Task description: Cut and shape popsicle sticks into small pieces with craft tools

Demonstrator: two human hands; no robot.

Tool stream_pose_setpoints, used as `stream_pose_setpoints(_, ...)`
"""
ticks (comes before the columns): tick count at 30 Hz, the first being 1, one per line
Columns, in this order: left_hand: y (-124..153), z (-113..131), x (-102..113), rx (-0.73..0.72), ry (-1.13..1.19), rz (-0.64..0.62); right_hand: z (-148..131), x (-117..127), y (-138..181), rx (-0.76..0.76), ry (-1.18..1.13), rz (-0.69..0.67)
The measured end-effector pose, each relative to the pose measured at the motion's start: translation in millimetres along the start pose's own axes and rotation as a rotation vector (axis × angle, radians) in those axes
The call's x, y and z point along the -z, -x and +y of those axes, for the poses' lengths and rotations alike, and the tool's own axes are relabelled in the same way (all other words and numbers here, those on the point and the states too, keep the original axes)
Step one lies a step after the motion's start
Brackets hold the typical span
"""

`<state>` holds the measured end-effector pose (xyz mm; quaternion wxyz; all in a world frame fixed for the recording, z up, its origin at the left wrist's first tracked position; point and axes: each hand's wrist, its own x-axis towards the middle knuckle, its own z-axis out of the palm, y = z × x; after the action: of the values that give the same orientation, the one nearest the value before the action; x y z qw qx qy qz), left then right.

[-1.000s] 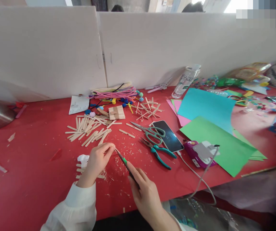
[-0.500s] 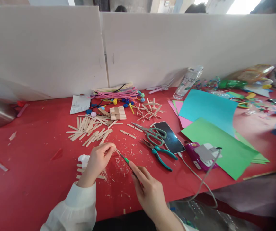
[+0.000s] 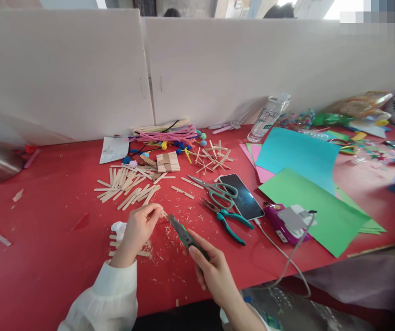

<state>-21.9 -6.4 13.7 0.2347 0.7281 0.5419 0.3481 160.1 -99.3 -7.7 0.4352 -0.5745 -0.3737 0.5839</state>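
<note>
L hand (image 3: 138, 232) closed in a fingertip pinch on a thin wood sliver (image 3: 163, 213): thumb + forefinger tight, other fingers curled under. R hand (image 3: 214, 271) wrapped round the rear of a green/black cutter (image 3: 184, 234), fingers shut on the handle, no gap showing. Cutter's long axis: diagonal, from R hand at lower right up to its tip at upper left, aimed straight at the sliver. Tip just beside the sliver's free end; touching or barely apart, can't tell. Sliver pokes out rightward from L fingertips, so roughly in line w/ the cutter, not across it. L hand nearer the sliver (holds it). R hand further back, meets it only via the cutter. Both over a scatter of shavings (image 3: 192, 217) on the red table (image 3: 45, 257). Crumpled white tissue (image 3: 119, 227) just beside L hand. Craft sticks (image 3: 128, 184) beyond. Scissors (image 3: 218, 188), pliers (image 3: 226, 218) + phone (image 3: 243, 195) off to the right, well apart from both hands.
</note>
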Motion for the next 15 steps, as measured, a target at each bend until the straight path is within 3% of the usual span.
stream_pose_setpoints(6, -0.1, -1.9, -0.2, 0.028, -0.005, -0.001, 2.0, 5.2, 1.4, 0.398, 0.356, 0.045)
stream_pose_setpoints(15, 0.3, -2.9, -0.9, -0.009, -0.017, 0.015, -1.5, 3.7, -0.3, 0.675, 0.757, 0.106)
